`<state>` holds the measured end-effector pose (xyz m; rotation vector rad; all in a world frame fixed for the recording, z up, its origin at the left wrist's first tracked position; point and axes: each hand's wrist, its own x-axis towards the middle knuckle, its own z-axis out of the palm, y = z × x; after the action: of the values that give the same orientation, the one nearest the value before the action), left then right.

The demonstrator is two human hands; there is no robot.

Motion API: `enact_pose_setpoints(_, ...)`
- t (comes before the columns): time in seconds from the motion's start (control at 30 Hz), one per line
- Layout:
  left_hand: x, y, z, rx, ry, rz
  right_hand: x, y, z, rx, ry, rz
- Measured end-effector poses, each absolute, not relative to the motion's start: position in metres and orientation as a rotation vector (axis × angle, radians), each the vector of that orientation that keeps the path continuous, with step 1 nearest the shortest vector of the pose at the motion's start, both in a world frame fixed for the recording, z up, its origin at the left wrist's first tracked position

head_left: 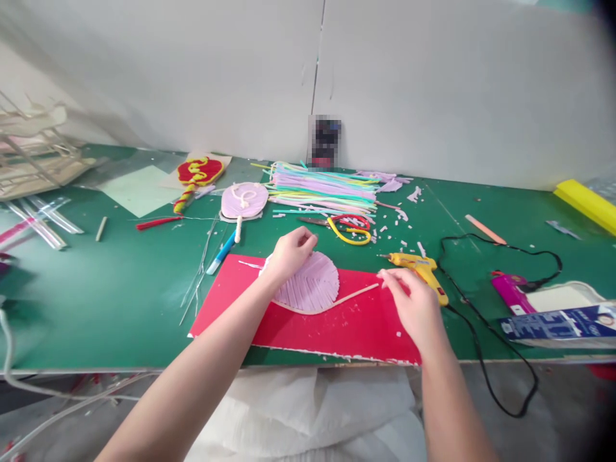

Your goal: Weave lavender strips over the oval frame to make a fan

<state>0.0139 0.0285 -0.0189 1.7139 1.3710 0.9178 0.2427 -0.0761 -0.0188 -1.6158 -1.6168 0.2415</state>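
Note:
A lilac fan-shaped piece [310, 285] made of strips lies on a red sheet [337, 321] at the table's front edge. My left hand [289, 253] rests on the piece's upper left edge with the fingers curled in a pinch. A pale cord [351, 296] runs along the piece's lower edge and out to the right. My right hand [411, 301] pinches the end of that cord. A yellow glue gun [418, 266] lies just behind my right hand.
Coloured strips [322, 189] are piled at the back, with scissors [349, 228] in front. A finished lilac fan [244, 200] and a red-yellow one [198, 172] lie back left. The gun's black cable [486, 359] loops right, near a pink object [510, 289] and a box [558, 324].

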Motion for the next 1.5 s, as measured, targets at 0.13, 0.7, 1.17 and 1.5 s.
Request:
enact_pose_setpoints(0.13, 0.013, 0.025, -0.017, 2.051, 1.469, 0.979, 0.223, -0.090, -0.028, -1.602, -1.695, 0.332)
enact_pose_setpoints(0.7, 0.010, 0.025, -0.021, 2.208, 1.714, 0.639, 0.208, -0.112, -0.070, -1.823, -1.811, 0.016)
enact_pose_setpoints(1.17, 0.002, 0.036, -0.026, 2.098, 1.684, 0.687, 0.197, -0.046, -0.028, -1.442, -1.679, 0.157)
enact_pose_setpoints(1.5, 0.011, 0.025, -0.009, 2.297, 1.418, 0.937, 0.188, -0.047, -0.036, -1.460, -1.808, 0.162)
